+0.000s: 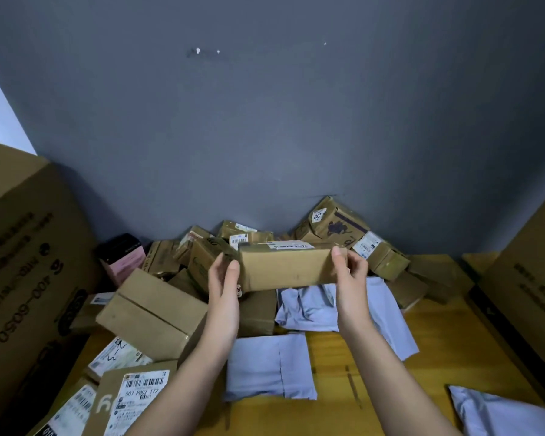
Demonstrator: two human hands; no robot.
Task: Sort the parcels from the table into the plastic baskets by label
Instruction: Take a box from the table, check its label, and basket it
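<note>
I hold a long brown cardboard parcel [285, 267] up over the pile, its white label on the top face, turned away from me. My left hand [224, 283] grips its left end and my right hand [350, 278] grips its right end, thumbs on the near face. Behind and below it lies a heap of brown parcels [331, 223] against the grey wall. Grey plastic mailer bags [268, 368] lie flat on the wooden table [428, 382]. No plastic basket is in view.
A large printed carton [26, 265] stands at the left and another [529, 272] at the right. A pink and black box [121, 258] sits at the back left. Labelled parcels [139, 394] crowd the near left, and a grey mailer [504, 413] lies at the near right.
</note>
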